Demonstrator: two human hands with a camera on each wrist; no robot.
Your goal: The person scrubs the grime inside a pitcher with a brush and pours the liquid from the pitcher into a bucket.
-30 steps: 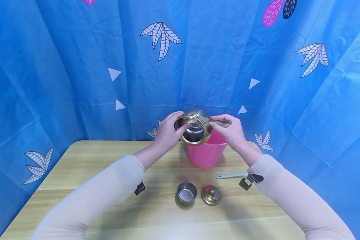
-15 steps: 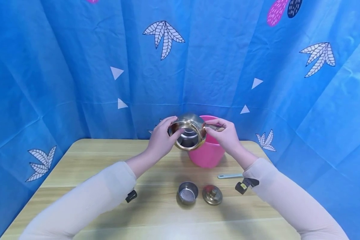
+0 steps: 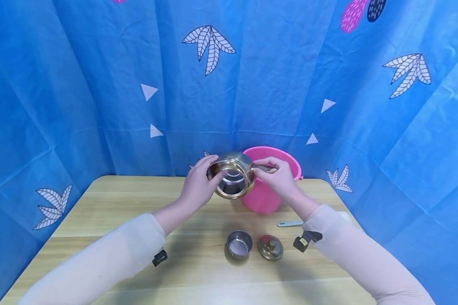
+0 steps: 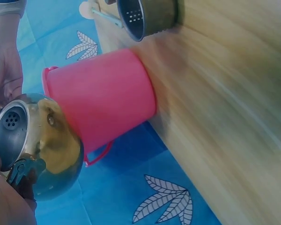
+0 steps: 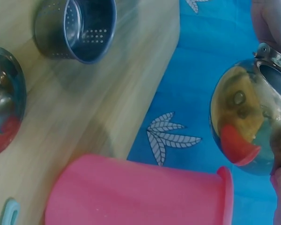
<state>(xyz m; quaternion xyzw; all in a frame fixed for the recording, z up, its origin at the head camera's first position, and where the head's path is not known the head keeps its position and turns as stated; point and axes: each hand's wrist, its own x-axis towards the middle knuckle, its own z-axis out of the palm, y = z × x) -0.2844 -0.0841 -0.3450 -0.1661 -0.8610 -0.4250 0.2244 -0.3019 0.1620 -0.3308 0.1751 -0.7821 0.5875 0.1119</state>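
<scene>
A shiny gold-toned metal teapot point(image 3: 239, 160) is held up in front of the pink bucket, lidless and tilted so its mouth faces me. My left hand point(image 3: 199, 183) grips its left side, thumb over the rim. On the opposite side, my right hand point(image 3: 277, 174) pinches the spout. Strainer holes show on the inner wall of the teapot point(image 4: 61, 145) in the left wrist view. Below on the table stand a perforated metal infuser basket point(image 3: 239, 246) and, to its right, a knobbed metal lid point(image 3: 270, 247).
The pink bucket point(image 3: 262, 200) stands at the back of the wooden table point(image 3: 137, 195), behind the teapot. A light-blue handle point(image 3: 289, 223) lies to the right, partly covered by my right forearm. A blue patterned curtain point(image 3: 267, 84) hangs behind the table.
Both hands have moved left and slightly down with the teapot, uncovering more of the bucket's opening. The basket and lid stay in place on the table.
</scene>
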